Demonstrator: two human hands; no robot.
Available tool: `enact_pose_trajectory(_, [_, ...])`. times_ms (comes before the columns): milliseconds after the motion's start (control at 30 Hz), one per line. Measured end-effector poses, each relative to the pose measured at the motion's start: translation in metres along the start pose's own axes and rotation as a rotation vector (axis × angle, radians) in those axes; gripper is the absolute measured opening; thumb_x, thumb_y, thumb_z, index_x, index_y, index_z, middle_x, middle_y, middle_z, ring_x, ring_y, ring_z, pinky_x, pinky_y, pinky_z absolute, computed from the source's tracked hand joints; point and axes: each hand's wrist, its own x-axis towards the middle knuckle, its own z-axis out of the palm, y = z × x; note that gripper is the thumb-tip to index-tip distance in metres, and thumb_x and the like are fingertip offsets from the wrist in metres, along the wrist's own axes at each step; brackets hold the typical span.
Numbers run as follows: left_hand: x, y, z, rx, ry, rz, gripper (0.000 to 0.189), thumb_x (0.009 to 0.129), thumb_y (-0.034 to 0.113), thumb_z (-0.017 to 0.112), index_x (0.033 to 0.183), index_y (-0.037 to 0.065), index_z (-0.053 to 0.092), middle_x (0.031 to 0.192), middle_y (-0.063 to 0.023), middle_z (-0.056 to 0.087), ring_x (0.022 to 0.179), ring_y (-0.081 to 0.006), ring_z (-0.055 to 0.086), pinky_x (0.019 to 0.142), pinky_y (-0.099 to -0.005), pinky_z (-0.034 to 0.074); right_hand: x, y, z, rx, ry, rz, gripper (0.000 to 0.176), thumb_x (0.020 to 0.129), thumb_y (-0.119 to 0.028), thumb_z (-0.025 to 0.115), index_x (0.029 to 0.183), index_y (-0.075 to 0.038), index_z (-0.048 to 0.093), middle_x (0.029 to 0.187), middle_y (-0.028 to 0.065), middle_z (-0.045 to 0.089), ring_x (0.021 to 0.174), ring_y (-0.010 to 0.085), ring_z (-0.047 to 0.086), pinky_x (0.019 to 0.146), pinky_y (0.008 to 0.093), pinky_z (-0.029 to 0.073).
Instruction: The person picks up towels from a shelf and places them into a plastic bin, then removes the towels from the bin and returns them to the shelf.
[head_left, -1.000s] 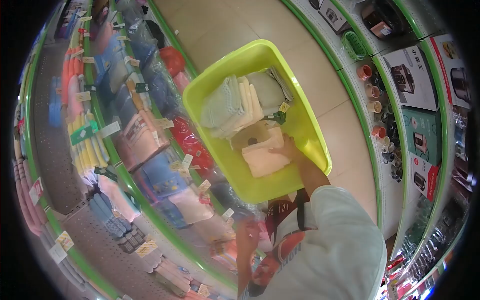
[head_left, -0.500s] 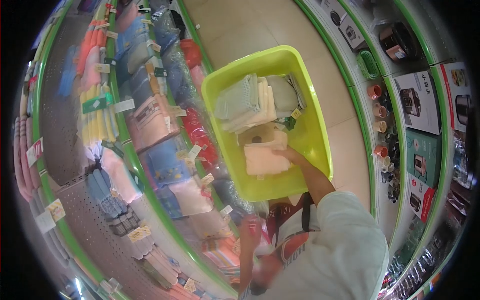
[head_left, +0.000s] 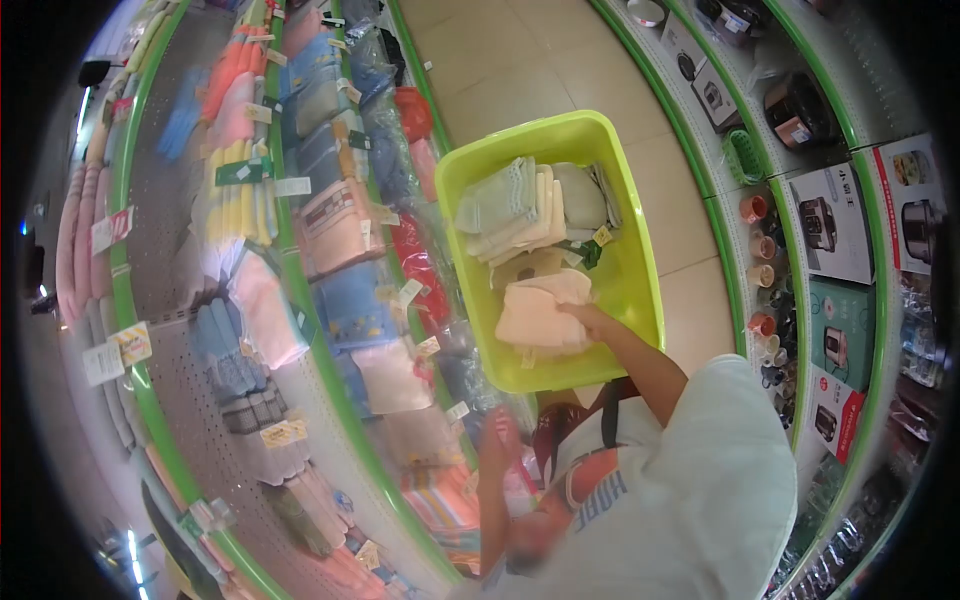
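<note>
Left shelving (head_left: 300, 260): green-edged tiers packed with folded and bagged towels and price tags, curving close along the tub's left side.

Left hand (head_left: 497, 432): low, raised near the shelf edge below the tub. It is blurred, so whether it is open or closed cannot be told. It is well apart from the other hand.

Peach towel (head_left: 530, 318): folded, bunched, in the near half of the tub, lifted slightly at its right edge.

Right hand (head_left: 588, 318): arm stretched forward over the tub's near rim, fingers closed on the peach towel's right edge.

Yellow-green tub (head_left: 628, 285): rectangular. Its far half holds a row of folded towels (head_left: 510, 205) in green and cream.

Tiled floor (head_left: 540, 80): open aisle beyond and right of the tub.

Right shelving (head_left: 830, 240): appliance boxes and cups (head_left: 757, 245), closing the aisle's right side.
</note>
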Motion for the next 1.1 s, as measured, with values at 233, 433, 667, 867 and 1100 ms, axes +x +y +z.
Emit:
enact_pose_trajectory(233, [0.039,0.01,-0.007,-0.194,0.108,0.024,0.031,0.092,0.016,0.059,0.12,0.004,0.052,0.102,-0.0073,0.062,0.087,-0.0146,0.06,0.075,-0.0277,0.048,-0.085,-0.023,-0.001,0.036,-0.274,0.108,0.051,0.093,-0.036,0.055,0.131,-0.003,0.046,0.123,0.013,0.06,0.107,0.0228,0.062,0.091,0.0379,0.052])
enact_pose_trajectory(433, [0.063,0.009,0.016,-0.751,0.006,-0.273,0.042,0.097,0.037,0.049,0.125,0.005,0.046,0.113,-0.0113,0.059,0.094,-0.0176,0.058,0.081,-0.0323,0.047,-0.198,-0.057,0.029,0.009,-0.317,0.007,0.043,0.099,-0.026,0.046,0.136,-0.003,0.042,0.127,0.014,0.057,0.106,0.0219,0.062,0.092,0.0342,0.052])
enact_pose_trajectory(667, [0.009,0.148,-0.017,-1.331,-0.365,-0.247,0.068,0.098,0.056,0.032,0.146,0.008,0.029,0.145,-0.0106,0.039,0.131,-0.0226,0.042,0.107,-0.0376,0.035,-0.262,-0.082,0.05,-0.061,-0.48,-0.189,0.049,0.09,-0.018,0.054,0.136,-0.002,0.043,0.127,0.013,0.057,0.107,0.0226,0.061,0.093,0.0345,0.05])
enact_pose_trajectory(867, [-0.015,0.162,-0.048,-1.234,-0.126,-0.241,0.067,0.098,0.058,0.028,0.141,0.008,0.04,0.134,-0.0083,0.051,0.117,-0.0187,0.054,0.1,-0.0354,0.044,-0.191,-0.077,0.049,-0.347,-0.516,-0.195,0.061,0.079,-0.012,0.065,0.135,-0.001,0.044,0.127,0.0119,0.056,0.109,0.0234,0.059,0.095,0.0361,0.048])
enact_pose_trajectory(1100, [-0.017,0.062,-0.072,-1.271,0.266,-0.001,0.068,0.098,0.059,0.026,0.14,0.008,0.039,0.132,-0.01,0.053,0.116,-0.0205,0.055,0.1,-0.0359,0.045,-0.147,-0.059,0.156,-0.725,-0.546,-0.072,0.076,0.071,-0.018,0.074,0.137,-0.001,0.041,0.126,0.0105,0.056,0.109,0.0215,0.057,0.094,0.0365,0.047])
